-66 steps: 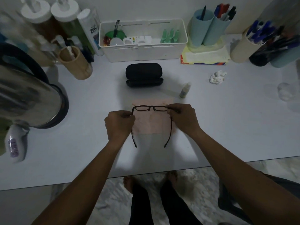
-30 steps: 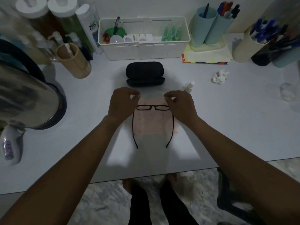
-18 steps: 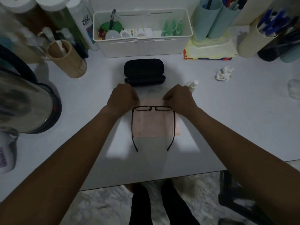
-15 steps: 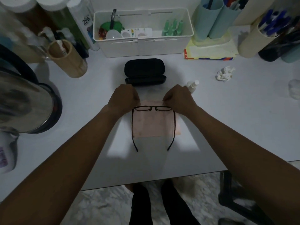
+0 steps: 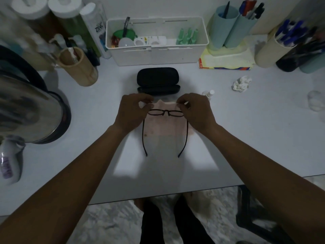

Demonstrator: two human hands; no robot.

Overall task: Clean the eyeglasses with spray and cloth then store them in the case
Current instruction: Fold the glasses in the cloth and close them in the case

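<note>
Black-framed eyeglasses (image 5: pixel 165 113) lie on a pink cloth (image 5: pixel 165 128) spread on the white table, temples unfolded and pointing toward me. My left hand (image 5: pixel 130 111) pinches the cloth's far left corner. My right hand (image 5: pixel 198 111) pinches its far right corner, and the far edge is raised a little off the table behind the lenses. A black eyeglass case (image 5: pixel 157 78) sits just beyond the cloth. A small white spray bottle (image 5: pixel 209 93) lies behind my right hand, mostly hidden by it.
A white organiser bin (image 5: pixel 158 56) stands behind the case. A bamboo cup (image 5: pixel 79 71) and a steel pot (image 5: pixel 26 110) are at the left. A crumpled tissue (image 5: pixel 241 83) and pen holders (image 5: pixel 226 27) are at the right. The table's front edge (image 5: pixel 158 196) is near me.
The glasses were set down on the cloth and released. Both hands moved to the cloth's far corners, and its far edge now lifts between my fingers.
</note>
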